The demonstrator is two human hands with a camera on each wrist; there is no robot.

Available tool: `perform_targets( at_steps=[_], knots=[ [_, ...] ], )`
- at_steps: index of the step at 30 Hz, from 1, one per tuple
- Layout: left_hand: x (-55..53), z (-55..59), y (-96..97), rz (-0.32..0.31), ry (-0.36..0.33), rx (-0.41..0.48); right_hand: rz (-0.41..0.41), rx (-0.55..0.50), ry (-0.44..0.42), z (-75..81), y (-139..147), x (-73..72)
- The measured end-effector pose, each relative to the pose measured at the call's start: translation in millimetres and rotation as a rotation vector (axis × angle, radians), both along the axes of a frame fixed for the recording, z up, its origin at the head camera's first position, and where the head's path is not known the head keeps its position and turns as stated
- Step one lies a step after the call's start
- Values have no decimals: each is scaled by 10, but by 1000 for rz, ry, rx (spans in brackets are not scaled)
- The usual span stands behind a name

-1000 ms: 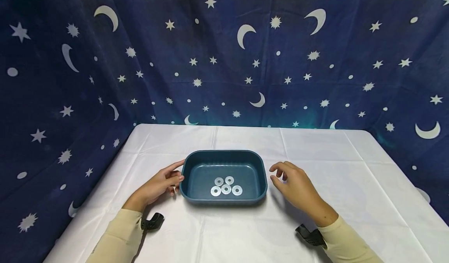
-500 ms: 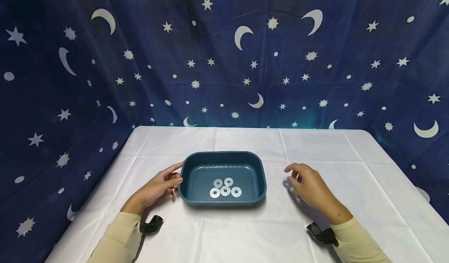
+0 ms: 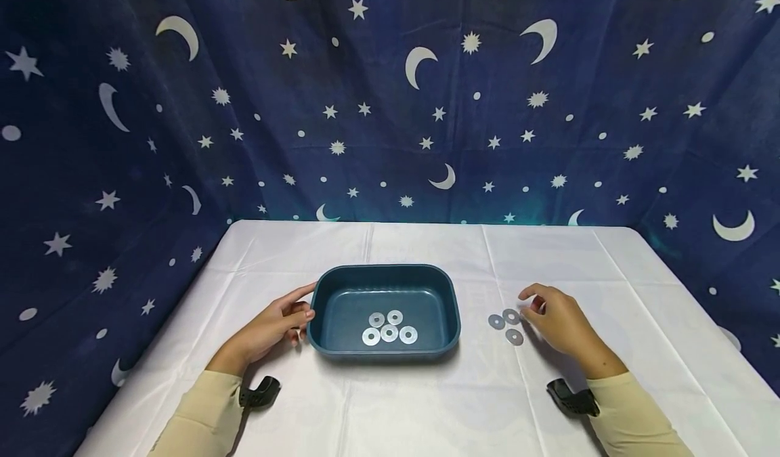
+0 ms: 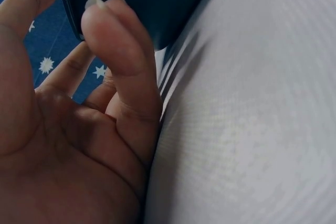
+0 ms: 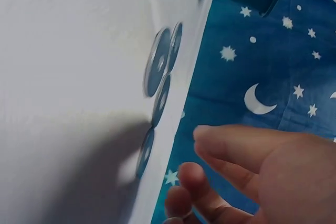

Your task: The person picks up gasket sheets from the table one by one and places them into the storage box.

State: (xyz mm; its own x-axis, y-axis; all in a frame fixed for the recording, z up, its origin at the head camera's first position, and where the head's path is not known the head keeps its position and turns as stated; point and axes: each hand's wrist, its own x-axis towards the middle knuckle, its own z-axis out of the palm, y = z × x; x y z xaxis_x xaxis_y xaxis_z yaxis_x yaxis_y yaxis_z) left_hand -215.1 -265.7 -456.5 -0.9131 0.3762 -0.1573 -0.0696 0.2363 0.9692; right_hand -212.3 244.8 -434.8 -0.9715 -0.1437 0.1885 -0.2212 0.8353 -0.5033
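Note:
My left hand (image 3: pixel 262 335) rests against the left side of a dark teal rectangular bin (image 3: pixel 384 353), its index finger and thumb at the rim. In the left wrist view, the thumb overlaps the bin's outer wall (image 4: pixel 152 3). Several flat metal washers (image 3: pixel 365 338) lie flat on the bin's floor, toward its near side. To the right of the bin, more washers (image 3: pixel 509 338) lie close together on the white cloth. My right hand (image 3: pixel 557 321) hovers just right of them, fingers loosely bent and holding nothing. The right wrist view shows these washers (image 5: pixel 152 77) ahead of the fingertips.
A white cloth (image 3: pixel 390 416) with fold creases covers the table. Dark blue curtains (image 3: pixel 365 71) with moons and stars rise behind the table and along its sides. Each forearm wears a black wrist mount (image 3: pixel 261 393) below the hand.
My right hand has moved rightward, away from the bin, uncovering washers on the cloth. The left hand stays at the bin's side, and the washers in the bin lie as before.

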Motion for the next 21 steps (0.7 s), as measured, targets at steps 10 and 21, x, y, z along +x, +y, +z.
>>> perform_targets(
  at_steps=[10,21],
  knots=[
    [3,-5,-8,-4,0,1,0,35,-95,-105,129,-24],
    [-8,-6,1,0,-5,-2,-3,44,-156,-121,179,-53]
  ],
)
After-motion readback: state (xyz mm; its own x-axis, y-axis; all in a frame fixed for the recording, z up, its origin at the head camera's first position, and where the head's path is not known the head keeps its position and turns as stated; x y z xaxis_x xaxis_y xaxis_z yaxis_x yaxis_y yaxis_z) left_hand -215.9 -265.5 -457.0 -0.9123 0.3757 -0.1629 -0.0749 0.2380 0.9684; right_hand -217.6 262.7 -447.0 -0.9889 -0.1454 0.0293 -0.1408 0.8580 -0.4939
